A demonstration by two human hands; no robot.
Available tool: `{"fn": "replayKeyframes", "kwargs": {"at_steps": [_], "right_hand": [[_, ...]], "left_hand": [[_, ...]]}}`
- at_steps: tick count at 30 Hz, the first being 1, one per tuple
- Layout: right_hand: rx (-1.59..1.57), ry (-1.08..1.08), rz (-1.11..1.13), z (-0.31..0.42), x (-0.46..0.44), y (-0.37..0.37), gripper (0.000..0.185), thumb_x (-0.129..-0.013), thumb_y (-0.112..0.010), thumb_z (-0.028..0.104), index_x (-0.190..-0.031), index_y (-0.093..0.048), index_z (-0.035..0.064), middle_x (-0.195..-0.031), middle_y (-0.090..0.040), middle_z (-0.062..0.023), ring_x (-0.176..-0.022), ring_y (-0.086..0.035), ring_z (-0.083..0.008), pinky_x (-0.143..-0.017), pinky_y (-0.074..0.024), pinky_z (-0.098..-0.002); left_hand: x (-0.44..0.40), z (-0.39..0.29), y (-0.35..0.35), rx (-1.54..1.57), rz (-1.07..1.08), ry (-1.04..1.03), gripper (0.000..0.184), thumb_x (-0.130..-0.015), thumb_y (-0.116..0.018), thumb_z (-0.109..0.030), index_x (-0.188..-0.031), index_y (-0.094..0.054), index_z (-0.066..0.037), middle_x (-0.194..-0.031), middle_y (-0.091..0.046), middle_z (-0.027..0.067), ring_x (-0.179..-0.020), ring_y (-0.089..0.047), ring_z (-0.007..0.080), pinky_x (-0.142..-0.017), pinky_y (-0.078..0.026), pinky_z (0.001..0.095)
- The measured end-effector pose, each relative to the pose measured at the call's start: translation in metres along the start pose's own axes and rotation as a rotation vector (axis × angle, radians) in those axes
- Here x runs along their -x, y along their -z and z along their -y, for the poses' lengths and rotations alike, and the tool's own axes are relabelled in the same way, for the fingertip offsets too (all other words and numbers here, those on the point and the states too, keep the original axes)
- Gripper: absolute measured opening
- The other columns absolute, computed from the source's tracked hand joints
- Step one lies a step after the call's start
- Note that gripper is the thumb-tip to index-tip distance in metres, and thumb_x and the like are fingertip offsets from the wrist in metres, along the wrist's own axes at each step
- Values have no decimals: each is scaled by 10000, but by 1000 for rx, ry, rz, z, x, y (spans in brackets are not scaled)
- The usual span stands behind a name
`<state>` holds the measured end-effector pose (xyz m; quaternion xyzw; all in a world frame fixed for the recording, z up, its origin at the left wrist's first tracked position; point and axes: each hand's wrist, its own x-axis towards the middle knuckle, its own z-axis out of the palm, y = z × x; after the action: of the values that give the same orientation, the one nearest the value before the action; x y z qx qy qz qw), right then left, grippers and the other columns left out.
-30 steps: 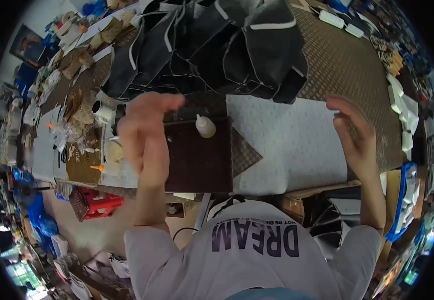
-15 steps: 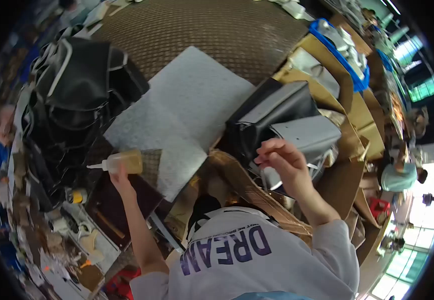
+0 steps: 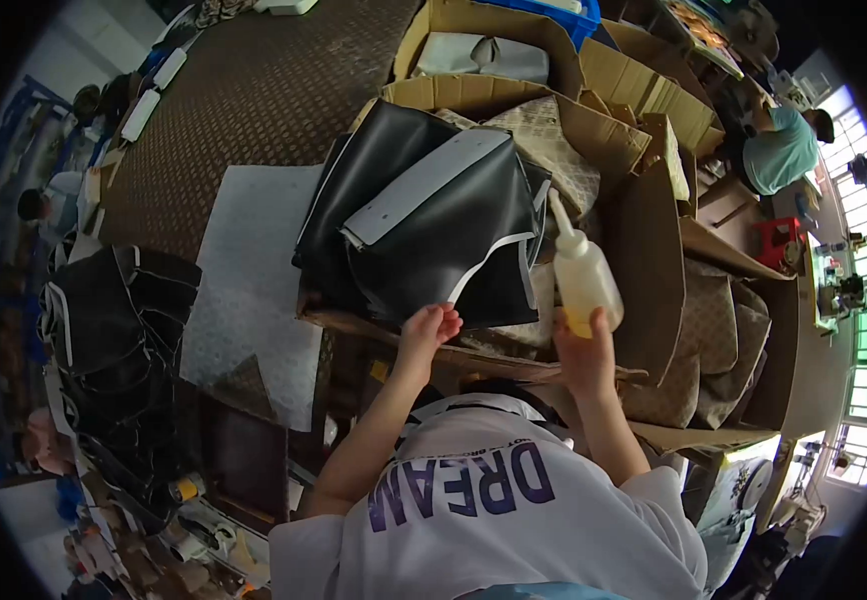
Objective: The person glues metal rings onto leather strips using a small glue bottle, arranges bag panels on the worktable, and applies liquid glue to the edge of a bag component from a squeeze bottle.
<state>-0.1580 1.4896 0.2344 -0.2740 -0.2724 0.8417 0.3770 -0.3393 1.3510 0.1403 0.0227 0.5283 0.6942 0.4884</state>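
My left hand (image 3: 431, 332) is closed, with its fingertips at the lower white edge of a black leather piece (image 3: 434, 250). A grey strip (image 3: 424, 185) lies across that black leather, which rests over an open cardboard box. In my right hand (image 3: 586, 355) is a translucent squeeze bottle (image 3: 584, 278) with yellowish liquid in its lower part. The bottle stands nearly upright, its white nozzle pointing up beside the leather's right edge.
A pale sheet (image 3: 254, 270) lies on the brown textured table (image 3: 254, 90) at left. Black leather pieces (image 3: 114, 320) are heaped at far left. Cardboard boxes (image 3: 644, 270) holding patterned material stand at right. A person in a light green shirt (image 3: 779, 150) is farther right.
The bottle has passed from my left hand to my right. My left hand has moved right to the black leather's edge. The view has turned right, and the leather lies spread out more.
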Motion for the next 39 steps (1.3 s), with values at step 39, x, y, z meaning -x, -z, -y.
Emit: {"fn": "replayKeyframes", "kwargs": {"at_steps": [39], "right_hand": [[-359,-835,631,-133,-44,-268,818,-725,-522,724,-1155,-459,31,-1035,-534,-104,-934,-544,-209,-838,-457,-325]], "left_hand": [[162,-167,133,663,274,-770,464,-953,-394,-336,-1301,-403,-29,-1284,-447,142,-1134,-484,256,-970,-393,357]]}}
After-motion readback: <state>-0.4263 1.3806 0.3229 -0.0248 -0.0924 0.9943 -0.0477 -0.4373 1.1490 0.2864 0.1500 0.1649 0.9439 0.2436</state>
